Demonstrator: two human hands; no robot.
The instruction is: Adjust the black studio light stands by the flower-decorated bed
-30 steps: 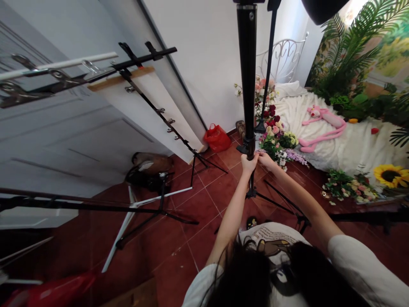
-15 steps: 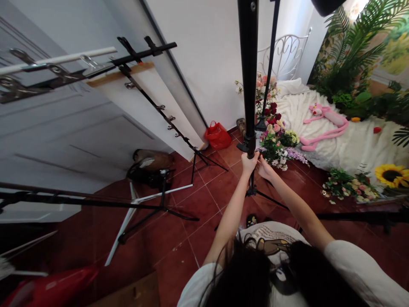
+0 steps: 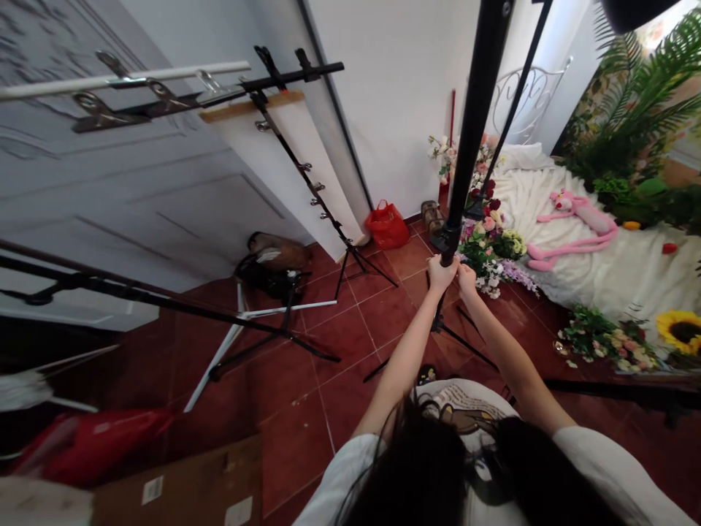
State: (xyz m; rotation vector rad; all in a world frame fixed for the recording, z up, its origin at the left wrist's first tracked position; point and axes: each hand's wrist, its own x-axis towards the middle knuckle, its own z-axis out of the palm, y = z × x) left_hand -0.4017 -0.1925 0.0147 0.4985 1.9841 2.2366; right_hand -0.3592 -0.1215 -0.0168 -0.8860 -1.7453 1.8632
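A tall black stand (image 3: 469, 131) rises in front of me, its pole leaning to the upper right. Fingers closed, my left hand (image 3: 441, 275) wraps round the pole just below its collar. My right hand (image 3: 466, 280) is closed against the right side of the pole at about the same height; its fingertips are partly hidden. Below my hands the stand's legs (image 3: 465, 345) spread over the red tiled floor (image 3: 350, 372). A dark lamp-like shape (image 3: 638, 11) shows at the top right edge.
Left of me are a clip-hung backdrop rack (image 3: 296, 150), a white-legged stand (image 3: 219, 359) and a cardboard box (image 3: 186, 486). A red bag (image 3: 387, 226) stands by the wall. To the right, flowers (image 3: 485, 252) border a white-draped bed (image 3: 580, 274) with a pink plush toy (image 3: 594, 219).
The view has turned left, so the surroundings sit farther right. The pole leans more to the right in the picture. Both hands remain on it.
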